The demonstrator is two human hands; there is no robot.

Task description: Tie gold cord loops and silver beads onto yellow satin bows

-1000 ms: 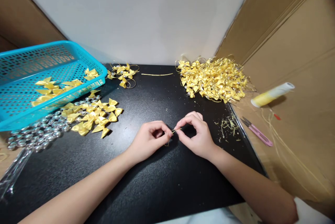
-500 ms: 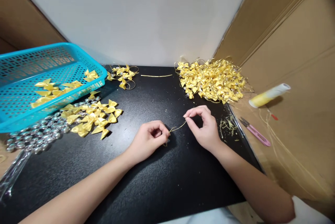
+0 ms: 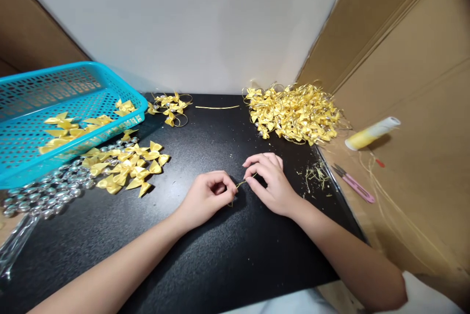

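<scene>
My left hand is closed in a pinch above the black table, holding a thin gold cord. A small loop of the cord shows below its fingertips; whatever else is in the fingers is hidden. My right hand pinches the cord's other end close by, thumb against fingers, the fingertips a short gap from the left hand. Between the two hands only a short stretch of cord is visible.
Yellow ribbon bows and silver beads lie left, beside a turquoise basket of bows. Behind right is a heap of bows with gold loops. Pink-handled snips, a thread spool and cord scraps are at right.
My right hand has moved left toward my left hand, shortening the cord between them. My left hand stays nearly in place, still pinching. The view has shifted slightly.
</scene>
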